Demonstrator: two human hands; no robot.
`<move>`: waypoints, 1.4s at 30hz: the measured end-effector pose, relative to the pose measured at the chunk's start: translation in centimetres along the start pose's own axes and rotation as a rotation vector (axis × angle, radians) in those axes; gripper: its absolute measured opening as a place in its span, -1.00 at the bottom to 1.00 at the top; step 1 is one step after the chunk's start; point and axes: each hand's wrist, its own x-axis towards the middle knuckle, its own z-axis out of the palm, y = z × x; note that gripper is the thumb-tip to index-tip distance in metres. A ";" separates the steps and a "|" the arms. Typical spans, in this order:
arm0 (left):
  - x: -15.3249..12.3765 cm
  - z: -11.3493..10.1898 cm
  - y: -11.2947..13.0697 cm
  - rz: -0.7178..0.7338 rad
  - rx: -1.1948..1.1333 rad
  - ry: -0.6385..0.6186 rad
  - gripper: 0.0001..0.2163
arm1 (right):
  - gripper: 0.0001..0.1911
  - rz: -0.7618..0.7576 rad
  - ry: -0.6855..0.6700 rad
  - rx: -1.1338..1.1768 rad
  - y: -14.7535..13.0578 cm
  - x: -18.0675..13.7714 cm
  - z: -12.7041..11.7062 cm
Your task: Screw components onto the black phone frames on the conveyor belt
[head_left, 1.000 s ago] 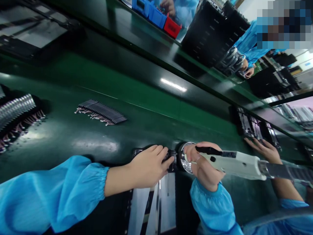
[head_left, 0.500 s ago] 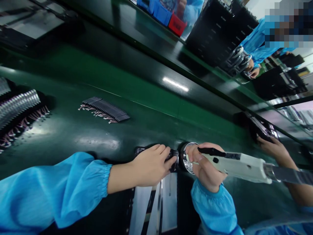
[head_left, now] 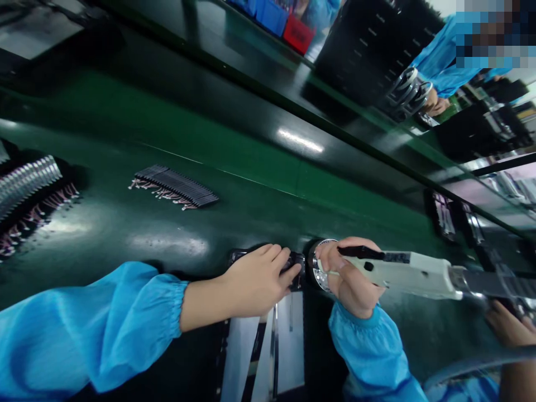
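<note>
My left hand point(head_left: 259, 282) lies over the top end of a black frame point(head_left: 298, 268), its fingers bent down and closed around the edge. Below that hand, pale panels point(head_left: 291, 346) with dark strips across them show inside the frame. An electric screwdriver point(head_left: 422, 274), pale with a black lever, is gripped in my right hand point(head_left: 354, 273). It lies nearly level, its front end pointing left over a round metal dish point(head_left: 321, 276) with shiny small parts. My right fingers cover the screwdriver's tip. The dish stands just right of the frame.
On the green bench lie a row of thin dark parts with wires point(head_left: 176, 185) and a larger row point(head_left: 31, 190) at left. A raised shelf point(head_left: 268, 103) runs behind. A co-worker's hand point(head_left: 508, 324) works at lower right; another person sits beyond black stacked trays point(head_left: 372, 47).
The co-worker's hand at right has moved down, away from the dark parts by the shelf. My two hands keep nearly the same place; the whole view has shifted slightly.
</note>
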 end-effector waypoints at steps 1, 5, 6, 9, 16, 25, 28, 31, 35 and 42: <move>0.0 0.0 0.0 0.003 0.000 -0.003 -0.61 | -0.74 -0.004 0.004 -0.005 -0.3 0.0 -0.4; -0.1 -0.2 -0.2 0.010 -0.004 -0.027 -0.60 | -0.75 -0.074 0.097 -0.063 -1.4 -0.1 -3.2; -0.1 -0.2 -0.3 0.013 -0.008 -0.028 -0.60 | -0.76 -0.088 0.129 -0.080 -1.5 -0.2 -4.0; -0.1 -0.2 -0.4 0.011 -0.030 -0.036 -0.60 | -0.75 -0.088 0.203 -0.098 -0.8 -0.6 -5.6; -0.1 -0.3 -0.4 0.016 -0.031 -0.021 -0.61 | -0.74 -0.060 0.181 -0.034 1.1 -0.5 -5.0; -0.2 -0.1 -0.2 0.007 -0.011 -0.033 -0.61 | -0.73 -0.044 0.148 -0.028 1.5 -0.2 -4.3; -0.1 -0.2 -0.2 0.008 -0.018 -0.028 -0.61 | -0.75 -0.042 0.159 -0.045 1.7 -0.1 -4.3; -0.1 -0.2 -0.3 0.006 -0.022 -0.036 -0.60 | -0.75 -0.037 0.156 -0.041 1.8 -0.1 -4.3; -0.2 -0.2 -0.2 0.006 -0.030 -0.049 -0.59 | -0.75 -0.034 0.142 -0.026 1.9 -0.1 -4.5; 0.0 -0.1 -0.2 0.010 -0.024 -0.031 -0.60 | -0.75 -0.044 0.136 -0.028 2.1 -0.2 -4.5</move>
